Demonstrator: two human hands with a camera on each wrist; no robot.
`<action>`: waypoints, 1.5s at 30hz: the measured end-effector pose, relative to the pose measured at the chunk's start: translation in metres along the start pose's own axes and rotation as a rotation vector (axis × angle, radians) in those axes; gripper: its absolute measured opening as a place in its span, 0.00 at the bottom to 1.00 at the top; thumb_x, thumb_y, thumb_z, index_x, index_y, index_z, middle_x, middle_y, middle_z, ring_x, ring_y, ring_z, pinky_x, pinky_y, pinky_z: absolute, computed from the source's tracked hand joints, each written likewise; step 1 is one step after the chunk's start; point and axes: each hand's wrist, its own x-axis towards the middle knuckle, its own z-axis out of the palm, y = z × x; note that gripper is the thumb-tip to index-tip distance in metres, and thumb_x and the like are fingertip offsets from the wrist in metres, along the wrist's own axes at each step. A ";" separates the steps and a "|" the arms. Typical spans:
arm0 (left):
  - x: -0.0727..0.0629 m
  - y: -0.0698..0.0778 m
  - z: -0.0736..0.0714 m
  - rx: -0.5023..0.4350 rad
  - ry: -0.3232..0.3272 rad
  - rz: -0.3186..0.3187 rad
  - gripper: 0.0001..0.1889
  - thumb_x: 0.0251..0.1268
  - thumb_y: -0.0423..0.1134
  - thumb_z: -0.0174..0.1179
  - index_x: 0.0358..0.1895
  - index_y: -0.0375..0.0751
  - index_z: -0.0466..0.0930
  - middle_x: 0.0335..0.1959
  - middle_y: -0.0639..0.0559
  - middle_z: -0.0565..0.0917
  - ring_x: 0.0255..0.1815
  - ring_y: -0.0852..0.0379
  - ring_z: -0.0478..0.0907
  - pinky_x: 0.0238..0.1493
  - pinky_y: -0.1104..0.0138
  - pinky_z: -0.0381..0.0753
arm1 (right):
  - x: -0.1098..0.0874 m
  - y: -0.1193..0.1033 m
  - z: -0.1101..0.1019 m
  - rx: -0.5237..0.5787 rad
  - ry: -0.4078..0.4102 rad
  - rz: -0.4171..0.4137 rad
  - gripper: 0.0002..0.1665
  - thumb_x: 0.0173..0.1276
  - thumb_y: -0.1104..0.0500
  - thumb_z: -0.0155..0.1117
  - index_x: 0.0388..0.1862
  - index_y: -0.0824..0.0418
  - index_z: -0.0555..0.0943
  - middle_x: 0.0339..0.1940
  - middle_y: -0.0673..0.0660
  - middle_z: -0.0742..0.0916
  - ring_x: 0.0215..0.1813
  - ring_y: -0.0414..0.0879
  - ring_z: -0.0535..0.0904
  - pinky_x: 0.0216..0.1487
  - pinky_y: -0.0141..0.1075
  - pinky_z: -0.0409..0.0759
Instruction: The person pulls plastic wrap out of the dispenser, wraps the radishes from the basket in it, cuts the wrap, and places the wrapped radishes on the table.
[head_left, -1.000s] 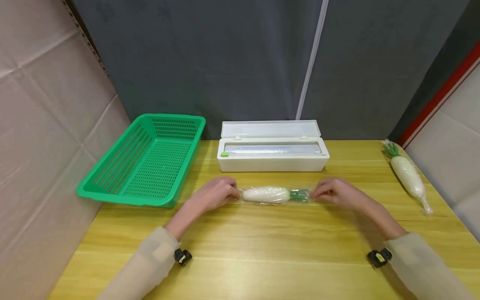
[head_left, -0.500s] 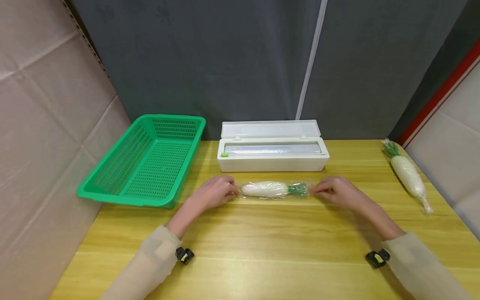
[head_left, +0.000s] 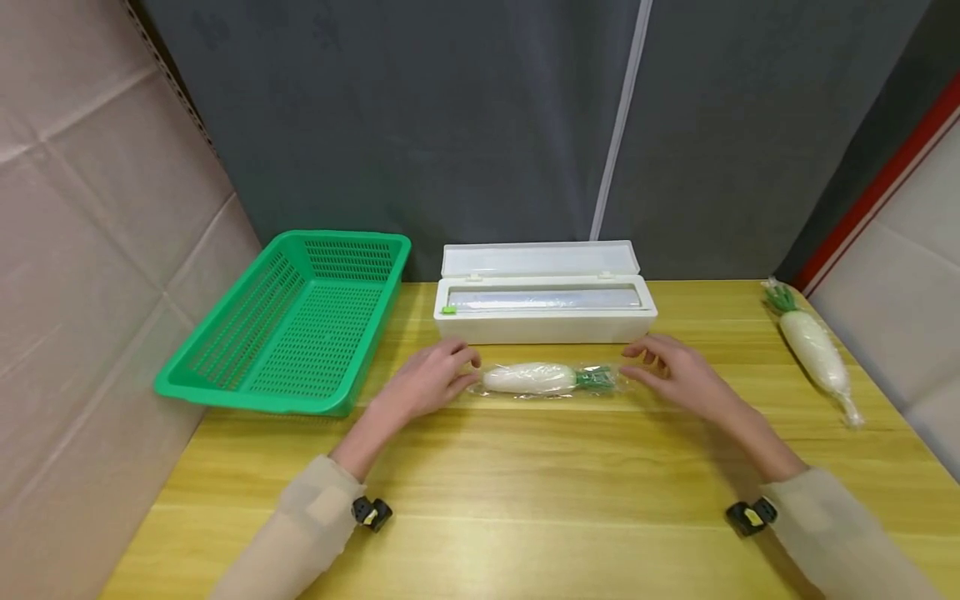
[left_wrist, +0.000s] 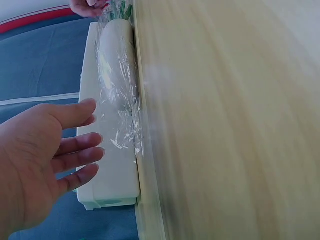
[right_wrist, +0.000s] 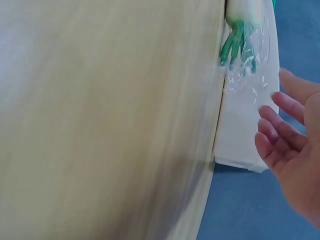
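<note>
A white radish [head_left: 531,378] in clear plastic wrap lies crosswise on the table, its green stalks [head_left: 596,378] toward the right. Beside its left end is my left hand [head_left: 429,377], thumb and fingers spread apart and holding nothing. In the left wrist view, loose wrap [left_wrist: 127,132] trails from the radish near those fingertips. My right hand [head_left: 678,377] hovers off the stalk end, fingers loosely bent around nothing. The right wrist view shows crumpled wrap [right_wrist: 245,80] past the stalks, apart from the right hand's fingers [right_wrist: 270,117].
Right behind the radish stands a white cling film dispenser [head_left: 546,327] with its lid raised. A green plastic basket [head_left: 345,400] sits at the left. Another wrapped radish [head_left: 816,350] lies near the table's right edge, and a dark grey panel [head_left: 420,125] rises at the back.
The radish shifted slightly away from the person during the first half second. Since then both hands have let go of the wrap ends, and their fingers have spread.
</note>
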 end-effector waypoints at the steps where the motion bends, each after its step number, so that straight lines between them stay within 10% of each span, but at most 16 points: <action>1: 0.002 0.000 0.001 -0.001 0.006 0.002 0.12 0.70 0.43 0.66 0.51 0.42 0.84 0.46 0.49 0.82 0.41 0.55 0.80 0.42 0.63 0.82 | 0.002 -0.001 0.001 -0.004 0.002 -0.018 0.16 0.67 0.57 0.73 0.50 0.61 0.85 0.41 0.53 0.86 0.38 0.45 0.77 0.37 0.39 0.79; 12: 0.021 0.004 0.014 0.015 -0.208 -0.147 0.38 0.63 0.63 0.64 0.70 0.43 0.73 0.62 0.42 0.75 0.65 0.46 0.70 0.71 0.51 0.65 | 0.011 0.001 0.018 0.018 -0.202 -0.054 0.37 0.58 0.51 0.80 0.63 0.66 0.79 0.59 0.63 0.83 0.56 0.60 0.79 0.59 0.59 0.75; 23: 0.024 0.002 0.022 0.031 -0.237 -0.137 0.22 0.63 0.58 0.69 0.49 0.44 0.84 0.51 0.49 0.80 0.57 0.48 0.74 0.68 0.51 0.67 | 0.015 -0.001 0.019 0.080 -0.275 0.005 0.25 0.63 0.59 0.76 0.57 0.66 0.82 0.38 0.49 0.85 0.35 0.40 0.75 0.35 0.36 0.77; 37: 0.011 -0.003 -0.003 -0.323 -0.213 -0.177 0.20 0.69 0.54 0.65 0.51 0.42 0.80 0.42 0.51 0.86 0.43 0.57 0.83 0.48 0.62 0.82 | 0.009 -0.009 0.010 0.229 -0.044 -0.032 0.26 0.62 0.69 0.72 0.60 0.70 0.81 0.38 0.52 0.86 0.37 0.40 0.82 0.36 0.30 0.81; 45: 0.006 -0.003 -0.009 -0.468 -0.209 -0.127 0.11 0.72 0.48 0.63 0.47 0.46 0.79 0.24 0.56 0.77 0.22 0.64 0.65 0.26 0.68 0.68 | 0.004 -0.020 0.001 0.409 0.118 -0.069 0.22 0.63 0.76 0.66 0.57 0.74 0.82 0.32 0.54 0.85 0.30 0.40 0.81 0.31 0.33 0.83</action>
